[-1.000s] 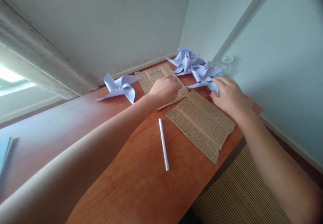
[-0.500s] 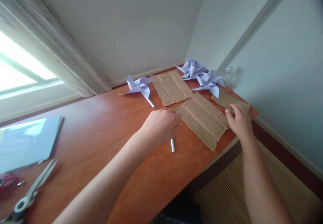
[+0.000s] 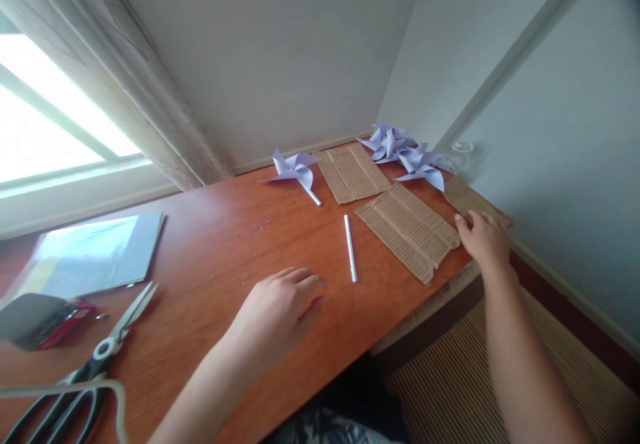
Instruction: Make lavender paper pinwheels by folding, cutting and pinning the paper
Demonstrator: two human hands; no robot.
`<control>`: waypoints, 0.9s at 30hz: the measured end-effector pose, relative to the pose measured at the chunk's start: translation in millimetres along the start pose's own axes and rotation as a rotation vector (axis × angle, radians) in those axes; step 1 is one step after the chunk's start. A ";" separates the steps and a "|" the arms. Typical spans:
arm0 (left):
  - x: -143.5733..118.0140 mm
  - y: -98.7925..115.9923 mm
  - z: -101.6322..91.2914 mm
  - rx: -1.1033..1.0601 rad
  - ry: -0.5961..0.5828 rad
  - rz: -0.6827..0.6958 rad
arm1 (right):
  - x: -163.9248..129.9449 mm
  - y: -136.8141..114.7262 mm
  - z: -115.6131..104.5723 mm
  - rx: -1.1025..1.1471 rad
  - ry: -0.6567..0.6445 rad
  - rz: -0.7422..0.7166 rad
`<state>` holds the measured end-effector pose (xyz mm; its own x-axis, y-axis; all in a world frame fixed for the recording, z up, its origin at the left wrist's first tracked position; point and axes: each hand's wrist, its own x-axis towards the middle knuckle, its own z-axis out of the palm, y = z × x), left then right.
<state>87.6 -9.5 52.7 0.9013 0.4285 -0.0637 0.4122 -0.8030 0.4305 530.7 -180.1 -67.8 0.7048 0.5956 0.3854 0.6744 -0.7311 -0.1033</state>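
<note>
My left hand (image 3: 284, 303) hovers low over the table, palm down. Its fingers are loosely bent, and a gap shows between thumb and fingers with nothing held. To its right lies a white rolled-paper stick (image 3: 351, 247). At the table's right edge my right hand (image 3: 486, 239) rests by a brown cardboard piece (image 3: 467, 197), thumb and forefinger apart; its other fingers are partly hidden. Just left of that hand is a ridged cardboard sheet (image 3: 407, 229), with a second cardboard sheet (image 3: 353, 172) behind. A lilac paper pinwheel (image 3: 295, 167) with a white stick lies farther left.
Several lilac pinwheels (image 3: 400, 151) are heaped in the back corner. Scissors (image 3: 107, 347) lie partly spread at the left, beside a grey and red box (image 3: 45, 321), a pale cable (image 3: 120, 401) and a blue folder (image 3: 110, 247). Small bits (image 3: 255, 227) are scattered on the wooden table (image 3: 200, 324).
My left hand has drawn back toward me and left, away from the white stick, which now lies fully uncovered. My right hand stays by the right-hand cardboard. The view has shifted left.
</note>
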 end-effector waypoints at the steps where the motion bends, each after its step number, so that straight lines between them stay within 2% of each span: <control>1: -6.1 -2.5 1.5 -0.016 0.012 -0.014 | 0.4 -1.6 -1.2 0.000 0.004 0.003; 4: -23.9 -11.7 7.6 -0.060 0.041 -0.050 | -0.7 -10.5 -9.2 0.006 0.036 0.003; 6: -35.8 -18.9 12.3 -0.091 0.086 -0.063 | -4.4 -25.5 -18.8 0.055 0.100 -0.036; 8: -47.3 -26.2 16.6 -0.124 0.162 -0.103 | -12.5 -52.6 -31.4 0.169 0.192 -0.126; 10: -57.7 -32.3 19.9 -0.146 0.236 -0.171 | -26.4 -91.4 -46.0 0.303 0.203 -0.243; 12: -66.5 -36.5 22.1 -0.157 0.294 -0.241 | -45.7 -137.1 -61.1 0.462 0.110 -0.341; 14: -74.2 -39.1 23.6 -0.174 0.315 -0.298 | -67.9 -183.5 -74.7 0.594 -0.069 -0.430; 16: -81.1 -40.8 25.2 -0.197 0.317 -0.345 | -90.1 -226.2 -84.4 0.646 -0.278 -0.503; 18: -87.2 -42.1 27.6 -0.222 0.322 -0.385 | -110.5 -263.5 -88.9 0.662 -0.393 -0.589; 22: -94.6 -44.8 35.3 -0.306 0.299 -0.403 | -142.4 -318.1 -83.7 0.630 -0.446 -0.780; 24: -95.2 -46.8 39.9 -0.338 0.290 -0.394 | -153.0 -333.3 -77.1 0.638 -0.437 -0.810; 27: -94.0 -50.4 46.2 -0.367 0.319 -0.399 | -162.2 -342.9 -68.1 0.654 -0.436 -0.837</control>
<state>-11.8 -28.5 -4.5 0.5803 0.8136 -0.0360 0.5847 -0.3855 0.7138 170.2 -48.6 -32.5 -0.0878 0.9714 0.2206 0.8628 0.1848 -0.4705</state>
